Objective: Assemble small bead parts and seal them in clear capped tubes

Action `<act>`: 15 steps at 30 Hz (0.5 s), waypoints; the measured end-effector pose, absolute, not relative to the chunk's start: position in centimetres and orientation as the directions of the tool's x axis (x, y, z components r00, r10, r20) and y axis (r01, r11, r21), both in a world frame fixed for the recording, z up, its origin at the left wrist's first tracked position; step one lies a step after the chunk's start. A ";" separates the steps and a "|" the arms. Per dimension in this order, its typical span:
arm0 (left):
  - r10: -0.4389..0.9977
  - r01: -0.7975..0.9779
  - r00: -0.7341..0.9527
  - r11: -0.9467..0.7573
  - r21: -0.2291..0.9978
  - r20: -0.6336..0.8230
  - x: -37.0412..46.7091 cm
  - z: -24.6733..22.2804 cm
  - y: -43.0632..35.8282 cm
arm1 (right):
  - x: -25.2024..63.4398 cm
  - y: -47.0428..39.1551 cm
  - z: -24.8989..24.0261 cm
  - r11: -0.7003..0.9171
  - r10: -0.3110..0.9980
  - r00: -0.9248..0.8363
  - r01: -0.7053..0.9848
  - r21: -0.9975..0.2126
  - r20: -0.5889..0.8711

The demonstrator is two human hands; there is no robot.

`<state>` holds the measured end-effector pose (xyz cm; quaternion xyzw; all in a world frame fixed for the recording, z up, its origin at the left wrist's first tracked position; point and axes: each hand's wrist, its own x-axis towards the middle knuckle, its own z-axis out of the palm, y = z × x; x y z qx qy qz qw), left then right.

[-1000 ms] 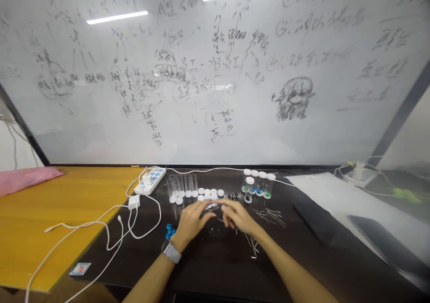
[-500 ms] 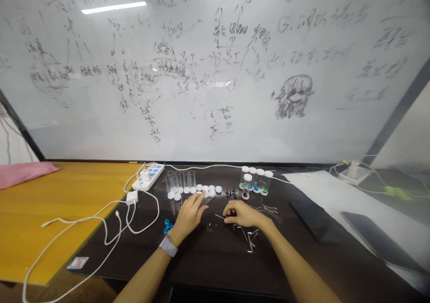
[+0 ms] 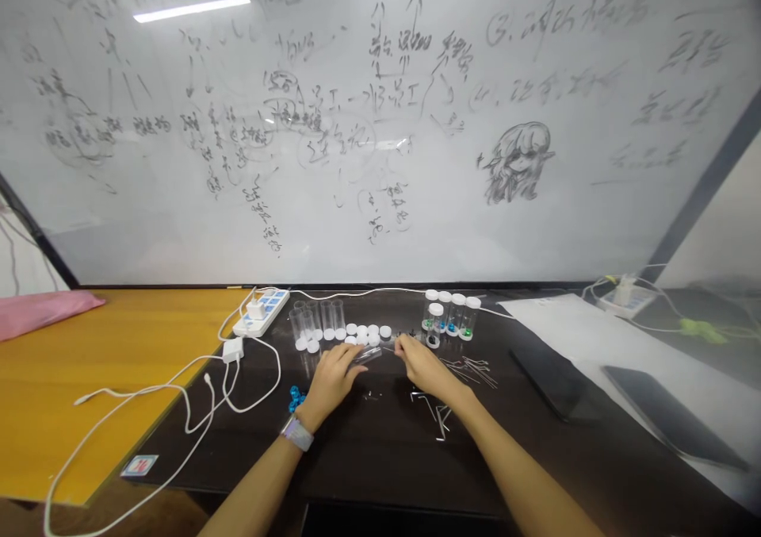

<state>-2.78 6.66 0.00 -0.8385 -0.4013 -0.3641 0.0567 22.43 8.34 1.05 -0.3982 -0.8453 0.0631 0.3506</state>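
My left hand (image 3: 333, 377) lies over the dark table with its fingers stretched and thumb apart. Its fingertips reach a clear tube (image 3: 369, 354) lying on its side by several white caps (image 3: 373, 332); whether they touch it I cannot tell. My right hand (image 3: 421, 362) is pinched around a thin metal rod (image 3: 388, 350), whose end sticks out to the left. Just behind those fingers, small black parts (image 3: 411, 334) are partly hidden. Tiny bits (image 3: 372, 396) lie between the hands. Bent metal pieces (image 3: 440, 420) and thin metal rods (image 3: 479, 370) rest near my right forearm.
Clear tubes (image 3: 326, 316) stand at the back left; capped tubes (image 3: 456, 316) with coloured contents stand back right. Blue balls (image 3: 296, 398) sit left of my wrist. A power strip (image 3: 265, 315), white cables, a dark flat device (image 3: 550, 386) and a phone (image 3: 671, 414) lie farther out.
My right hand has moved away from me, to the black parts, with the thin metal rod still in its fingers. The left hand has stayed nearly in place. The view has shifted slightly.
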 end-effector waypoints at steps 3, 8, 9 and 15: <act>0.636 0.704 0.463 -0.687 0.180 0.617 -2.8 0.1 6.5 | 22.1 8.1 1.3 0.724 0.683 -0.460 0.528 -0.444 0.568; 0.639 0.674 0.520 -0.714 0.187 0.567 -2.8 0.3 6.3 | 20.6 7.8 1.0 0.642 0.767 -0.329 0.390 -0.660 0.551; 0.639 0.671 0.520 -0.716 0.192 0.567 -2.8 0.3 6.3 | 20.4 7.9 0.9 0.608 0.794 -0.284 0.353 -0.711 0.537; 0.643 0.646 0.441 -0.712 0.277 0.627 -2.7 0.5 6.3 | 19.8 8.7 -0.1 0.491 0.871 -0.122 0.143 -0.860 0.477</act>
